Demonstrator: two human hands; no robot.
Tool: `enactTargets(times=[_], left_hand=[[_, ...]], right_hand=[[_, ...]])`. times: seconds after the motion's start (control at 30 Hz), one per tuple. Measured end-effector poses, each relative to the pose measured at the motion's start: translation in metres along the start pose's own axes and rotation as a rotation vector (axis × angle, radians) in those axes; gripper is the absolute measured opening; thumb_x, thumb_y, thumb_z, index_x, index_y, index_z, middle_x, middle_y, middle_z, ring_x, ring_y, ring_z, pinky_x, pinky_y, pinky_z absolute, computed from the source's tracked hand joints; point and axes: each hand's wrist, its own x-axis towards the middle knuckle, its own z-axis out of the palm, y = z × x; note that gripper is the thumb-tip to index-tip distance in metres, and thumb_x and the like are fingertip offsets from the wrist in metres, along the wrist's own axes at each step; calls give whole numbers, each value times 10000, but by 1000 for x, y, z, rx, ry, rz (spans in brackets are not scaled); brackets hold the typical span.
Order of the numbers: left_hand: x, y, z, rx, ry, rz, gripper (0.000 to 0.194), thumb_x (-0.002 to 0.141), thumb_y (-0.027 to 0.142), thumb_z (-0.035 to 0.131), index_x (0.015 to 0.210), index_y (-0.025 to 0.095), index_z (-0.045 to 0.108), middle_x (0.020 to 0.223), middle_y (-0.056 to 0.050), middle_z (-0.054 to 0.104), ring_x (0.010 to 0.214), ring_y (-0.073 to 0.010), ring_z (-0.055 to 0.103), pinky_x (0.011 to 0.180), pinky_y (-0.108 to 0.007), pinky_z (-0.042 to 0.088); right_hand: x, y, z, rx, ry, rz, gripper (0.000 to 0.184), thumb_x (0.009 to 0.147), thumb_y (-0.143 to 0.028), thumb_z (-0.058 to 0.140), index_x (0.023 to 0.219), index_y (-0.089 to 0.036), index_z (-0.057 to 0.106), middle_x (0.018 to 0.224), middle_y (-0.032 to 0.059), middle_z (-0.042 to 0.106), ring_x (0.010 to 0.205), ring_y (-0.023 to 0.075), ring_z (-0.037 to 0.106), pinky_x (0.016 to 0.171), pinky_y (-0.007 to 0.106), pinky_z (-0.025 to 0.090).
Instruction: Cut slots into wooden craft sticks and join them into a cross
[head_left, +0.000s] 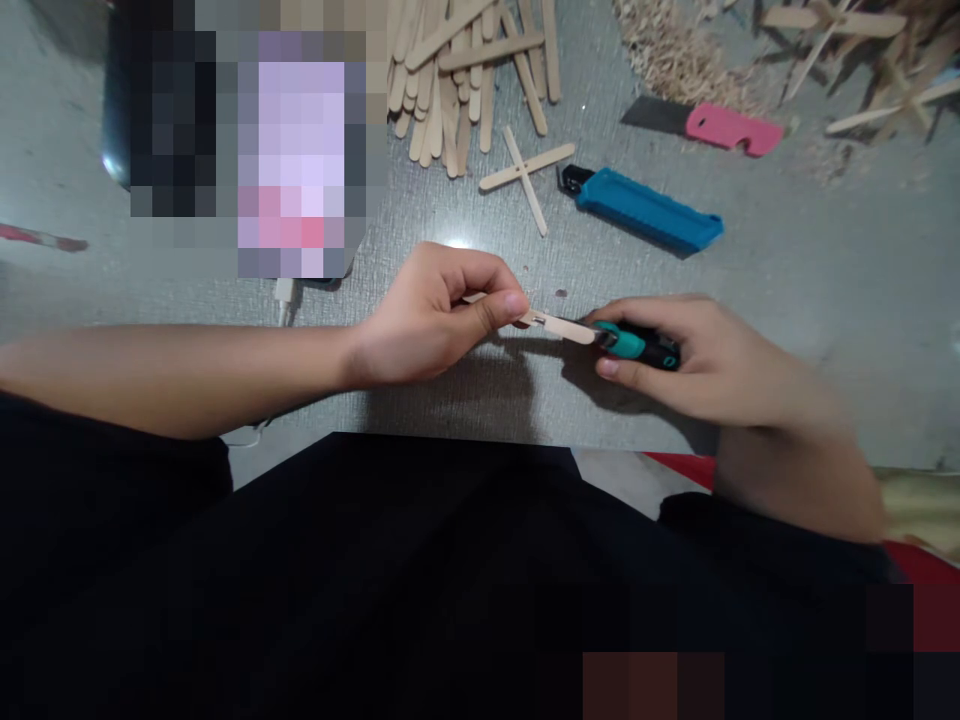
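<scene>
A wooden craft stick (571, 331) is pinched between the thumb and fingers of my left hand (450, 315). Its rounded free end points right. My right hand (697, 350) is closed around a teal-and-black-handled tool (630, 343). Metal at the tool's front lies against or behind the stick, with a small metal part showing near my left fingertips. The tool's exact kind is hard to make out. Beyond both hands, two craft sticks joined as a cross (523, 168) lie on the grey table (315, 400).
Loose craft sticks (457, 80) are heaped at the back. A blue cutter knife (649, 210) and a pink-handled blade (731, 130) lie at the back right, near wood shavings (675, 50) and more crossed sticks (832, 20). A phone-like device (300, 150), blurred, has a white cable (285, 292) plugged in.
</scene>
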Motion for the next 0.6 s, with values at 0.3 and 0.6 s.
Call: enactTargets(times=[0.3,0.6], left_hand=[[-5,5,0,72,-16,-52,346,1012,416,826,760,191,751,644,-9,588,569,-94,422,563,-291,358],[0,1,1,-44,-48,-11,573,972,699,854,741,190,732,713,-55,689,623,-125,545,576,-301,415]], right_hand=[[1,-12,12,-47,11,60,197,1022,-464,781,1045,-268,796,765,5,760,626,215,670,584,371,484],[2,-8,20,63,39,89,134,1016,-420,818,990,-293,789,728,-5,718,615,212,613,584,386,449]])
